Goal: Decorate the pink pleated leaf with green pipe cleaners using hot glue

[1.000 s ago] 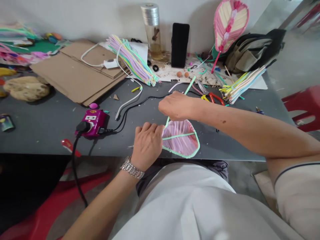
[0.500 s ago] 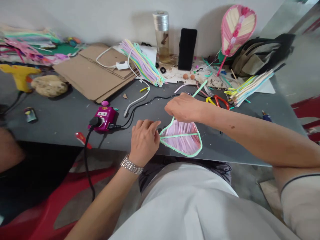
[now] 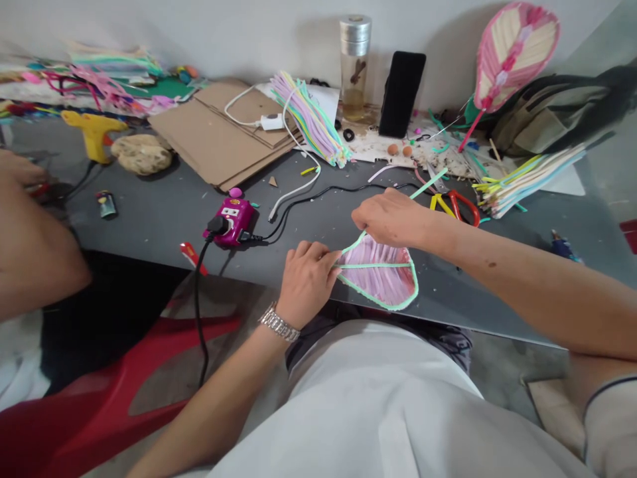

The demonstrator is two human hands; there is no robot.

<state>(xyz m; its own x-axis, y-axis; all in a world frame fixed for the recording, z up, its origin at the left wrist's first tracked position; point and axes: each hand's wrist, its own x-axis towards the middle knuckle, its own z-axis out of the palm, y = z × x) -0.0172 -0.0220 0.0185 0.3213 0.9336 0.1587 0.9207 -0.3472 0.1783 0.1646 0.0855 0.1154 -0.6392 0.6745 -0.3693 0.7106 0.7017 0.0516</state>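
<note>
A leaf-shaped piece made of lilac pipe cleaners (image 3: 378, 285) lies at the table's front edge, with a mint-green border and midrib and some pink at its wide end. Its pointed end is pinched between the thumb and fingers of my left hand (image 3: 307, 279), which wears a metal watch. My right hand (image 3: 388, 216) is closed on a mint-green pipe cleaner (image 3: 432, 181) just above the leaf's far edge. That strip runs from the left fingertips along the far edge, and its free end sticks out beyond my right hand.
Scissors (image 3: 462, 207) lie beyond my right forearm. A purple power adapter (image 3: 233, 219) with cords stands left, near cardboard sheets (image 3: 199, 136) and a yellow glue gun (image 3: 94, 136). Pipe-cleaner bundles (image 3: 311, 119), a bottle (image 3: 354, 73) and a phone (image 3: 402, 93) are behind. Another person's arm (image 3: 34, 245) is at left.
The view has shifted, so most things appear farther right. My left thumb has come down on the leaf's tip, and the green strip now lies closer along the leaf's far edge.
</note>
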